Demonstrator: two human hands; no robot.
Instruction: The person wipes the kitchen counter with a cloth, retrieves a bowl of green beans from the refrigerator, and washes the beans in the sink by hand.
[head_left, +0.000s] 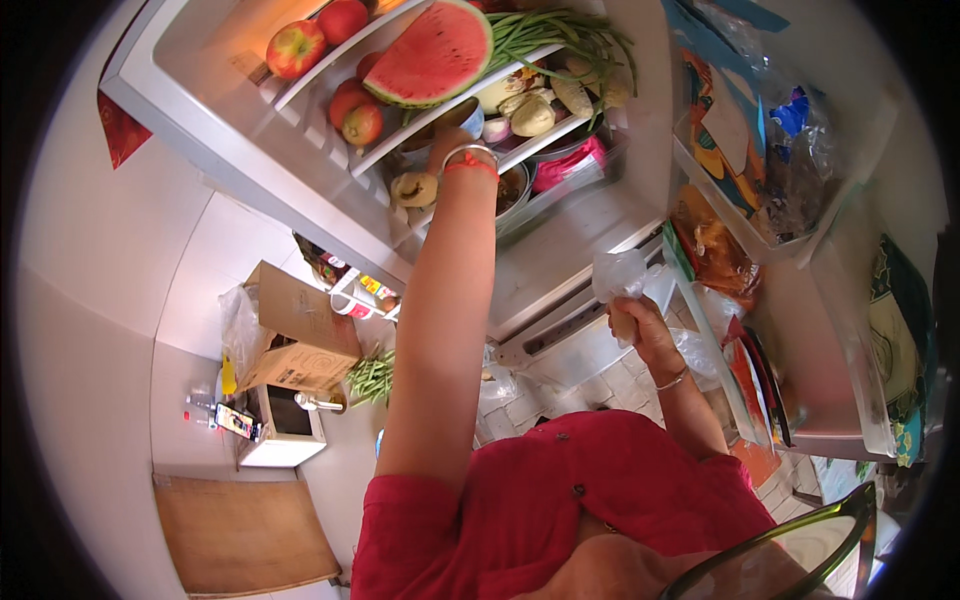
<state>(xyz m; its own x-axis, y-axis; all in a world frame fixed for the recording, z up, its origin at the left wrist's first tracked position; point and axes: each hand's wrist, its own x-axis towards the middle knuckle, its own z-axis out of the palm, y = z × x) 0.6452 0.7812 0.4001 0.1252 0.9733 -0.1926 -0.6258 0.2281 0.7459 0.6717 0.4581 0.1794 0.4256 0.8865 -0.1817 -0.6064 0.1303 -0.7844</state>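
Note:
My left hand (450, 142), with a bangle and a red thread at the wrist, reaches into the open refrigerator beside a blue-and-white bowl (470, 118). Its fingers are blurred and partly hidden, so whether it grips the bowl is unclear. Just below it lies a pale yellow-brown root or fruit (414, 190). Lower right, outside the shelves, my right hand (643, 330) is closed around a clear plastic bag (619, 276) whose contents I cannot make out. Above my left hand rests a cut watermelon (431, 56), with long green beans (555, 34) to its right.
Apples (296, 49) and ginger-like roots (571, 94) share the shelves with a pink packet (571, 163). Filled bins line the open refrigerator door (825, 300) at right. A cardboard box (300, 330) stands on a microwave oven (289, 427) at left, near more green beans (373, 377).

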